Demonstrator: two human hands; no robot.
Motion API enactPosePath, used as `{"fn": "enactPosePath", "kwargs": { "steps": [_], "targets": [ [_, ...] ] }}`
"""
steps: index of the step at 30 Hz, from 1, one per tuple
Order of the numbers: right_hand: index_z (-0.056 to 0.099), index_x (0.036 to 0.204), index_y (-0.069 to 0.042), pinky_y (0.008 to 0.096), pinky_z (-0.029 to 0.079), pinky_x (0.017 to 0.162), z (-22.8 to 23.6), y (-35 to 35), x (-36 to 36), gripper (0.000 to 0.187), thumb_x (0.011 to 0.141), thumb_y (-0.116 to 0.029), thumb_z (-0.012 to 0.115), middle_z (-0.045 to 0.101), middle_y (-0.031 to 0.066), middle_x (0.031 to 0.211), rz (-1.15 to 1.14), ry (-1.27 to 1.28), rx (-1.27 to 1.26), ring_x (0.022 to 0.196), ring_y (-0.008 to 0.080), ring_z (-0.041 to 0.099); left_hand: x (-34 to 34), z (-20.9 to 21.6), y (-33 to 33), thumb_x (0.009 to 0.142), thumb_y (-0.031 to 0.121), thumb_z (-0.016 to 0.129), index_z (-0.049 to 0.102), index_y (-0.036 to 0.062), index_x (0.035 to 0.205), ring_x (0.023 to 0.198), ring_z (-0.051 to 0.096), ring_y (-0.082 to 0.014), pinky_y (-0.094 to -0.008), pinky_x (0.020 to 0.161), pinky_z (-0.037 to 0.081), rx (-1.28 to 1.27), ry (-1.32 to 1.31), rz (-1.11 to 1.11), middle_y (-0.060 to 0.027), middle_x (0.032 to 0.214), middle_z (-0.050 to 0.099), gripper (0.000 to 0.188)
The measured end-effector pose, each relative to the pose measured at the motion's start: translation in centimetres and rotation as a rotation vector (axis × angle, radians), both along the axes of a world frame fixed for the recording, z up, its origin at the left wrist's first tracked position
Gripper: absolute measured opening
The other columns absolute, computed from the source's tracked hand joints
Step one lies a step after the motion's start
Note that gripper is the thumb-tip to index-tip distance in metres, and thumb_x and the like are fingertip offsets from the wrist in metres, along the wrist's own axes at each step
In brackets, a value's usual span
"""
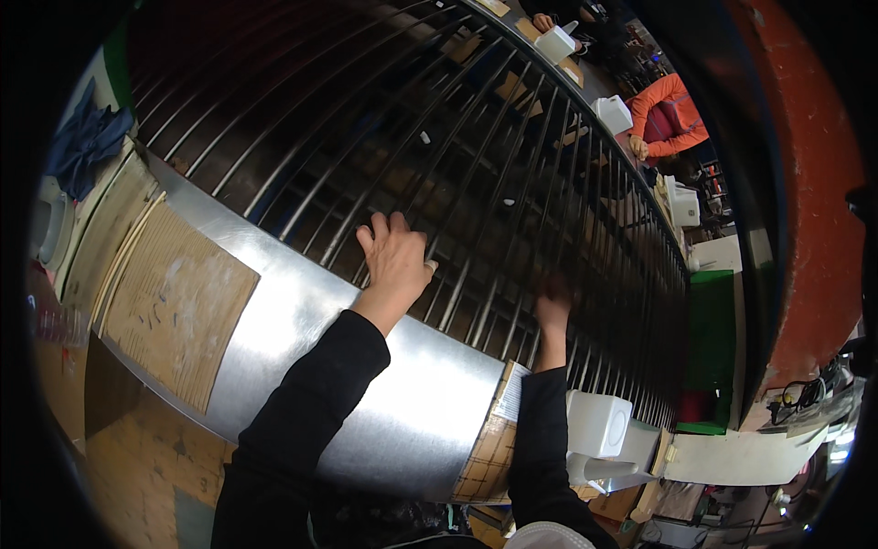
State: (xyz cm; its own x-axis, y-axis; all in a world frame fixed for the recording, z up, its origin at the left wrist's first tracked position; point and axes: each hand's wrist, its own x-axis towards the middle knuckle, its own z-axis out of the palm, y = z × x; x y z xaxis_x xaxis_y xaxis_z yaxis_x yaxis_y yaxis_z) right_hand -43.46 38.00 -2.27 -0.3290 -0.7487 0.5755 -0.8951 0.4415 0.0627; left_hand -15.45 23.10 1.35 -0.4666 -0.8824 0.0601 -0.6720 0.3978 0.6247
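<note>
My left hand (395, 265) is over the near edge of a conveyor of dark metal bars (315, 206), its fingers bent and spread apart. Nothing shows clearly in it; a pale spot by the thumb is too small to make out. Farther right, my right hand (552, 306) reaches over the same bars, smeared by motion, so its fingers and anything in them cannot be read. Beyond my left hand, a small white piece (424, 137) lies among the bars. Another small white piece (508, 202) rests between and beyond my hands.
A shiny metal ledge (302, 302) runs along the near side, with corrugated cardboard (178, 302) at left. A blue cloth (87, 146) lies far left. Beside my right forearm stands a white plastic container (599, 424). Across the bars, a person in an orange sleeve (660, 101) sits near similar containers.
</note>
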Motion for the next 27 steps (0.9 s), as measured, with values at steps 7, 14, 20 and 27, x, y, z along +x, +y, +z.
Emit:
{"fn": "enactPosePath", "kwargs": {
  "steps": [7, 14, 20, 27],
  "targets": [
    [0.064, 0.099, -0.002, 0.0328, 0.047, 0.08, 1.7, 0.2, 0.4, 0.021, 0.087, -0.019, 0.058, 0.066, 0.0136, 0.094, -0.067, -0.751, -0.139, 0.09, 0.0225, 0.063, -0.3, 0.6, 0.3, 0.065, 0.028, 0.079, 0.072, 0.0096, 0.079, 0.129, 0.021, -0.0392, -0.0567, 0.099, 0.016, 0.012, -0.03, 0.057, -0.0186, 0.133, 0.04, 0.025],
    [0.064, 0.1, -0.003, 0.0317, 0.047, 0.081, 2.0, -0.2, 1.2, 0.02, 0.085, -0.017, 0.062, 0.066, 0.0102, 0.093, 0.007, -0.612, -0.339, 0.088, 0.0192, 0.062, -0.2, 0.7, 0.1, 0.066, 0.031, 0.078, 0.072, 0.0097, 0.07, 0.134, 0.01, -0.0434, -0.0636, 0.102, 0.009, 0.055, -0.051, 0.02, -0.0186, 0.142, 0.032, 0.023],
    [0.064, 0.101, -0.003, 0.0374, 0.046, 0.083, 2.0, 0.0, 0.2, 0.024, 0.087, -0.021, 0.059, 0.065, 0.0157, 0.098, -0.008, -0.366, -0.039, 0.094, 0.028, 0.062, -0.3, 0.6, 0.1, 0.067, 0.032, 0.078, 0.071, 0.0093, 0.068, 0.135, 0.009, -0.0442, -0.0647, 0.102, 0.008, 0.062, -0.067, 0.02, -0.0183, 0.143, 0.032, 0.023],
    [0.063, 0.1, -0.005, 0.0444, 0.044, 0.085, -0.4, 1.1, -2.3, 0.022, 0.085, -0.018, 0.054, 0.063, 0.017, 0.095, -0.057, -0.035, 0.195, 0.096, 0.0351, 0.057, -0.4, 0.1, 0.2, 0.068, 0.031, 0.076, 0.072, 0.0091, 0.073, 0.134, 0.01, -0.0455, -0.0652, 0.102, 0.008, 0.047, -0.067, 0.022, -0.0226, 0.141, 0.033, 0.022]
  ]
}}
